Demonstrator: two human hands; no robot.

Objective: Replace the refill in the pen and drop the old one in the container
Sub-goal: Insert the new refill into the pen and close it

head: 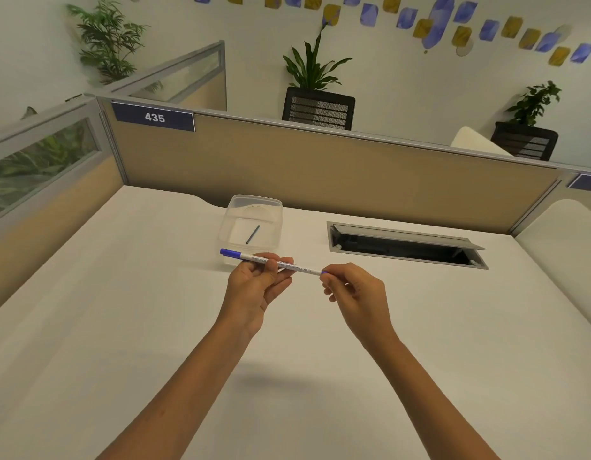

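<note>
A white pen (302,268) with a blue cap at its left end is held level above the desk. My left hand (257,287) grips the barrel near its middle. My right hand (352,290) pinches the blue tip piece at the pen's right end. Just beyond the pen stands a clear plastic container (236,207), open at the top. A short dark refill (253,234) lies slanted on its floor.
The white desk (121,310) is fenced by tan partition walls (320,174) at the back and left. An open cable hatch (403,244) is set in the desk to the right of the container. Chairs and plants stand beyond the partition.
</note>
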